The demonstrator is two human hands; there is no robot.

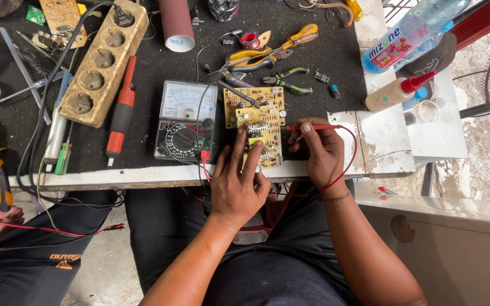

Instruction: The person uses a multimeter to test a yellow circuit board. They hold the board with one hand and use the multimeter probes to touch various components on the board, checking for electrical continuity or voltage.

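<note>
Probing of a yellow-tan printed circuit board [258,128] crowded with small components is under way in the head view, and the board lies flat near the front edge of the black-matted worktop [324,54], just right of a grey analogue multimeter with a round dial [184,120]. The left hand [237,184] rests on the near part of the board with its fingers spread and pressing down, holding it in place; whether it also pinches a second probe I cannot tell. The right hand [322,152] is closed narrowly around a slim red test probe [313,127], thumb on top, with the tip pointing left at the board's right edge and the red lead [347,161] curling back round the wrist. Judging by this, the meter is set out, its leads are plugged in and the probe has been brought to the board, so measuring looks to be in hand rather than finished; no reading can be made out on the scale. Nothing shows a repair begun: the red-and-black-handled screwdriver-like tool [122,110] left of the meter, the yellow-handled pliers [267,51] and the small green-handled cutters [287,81] at the far side all lie untouched. A beige wooden multi-socket strip [102,65] sits far left, and a clear plastic bottle [412,31] stands at the far right.
</note>
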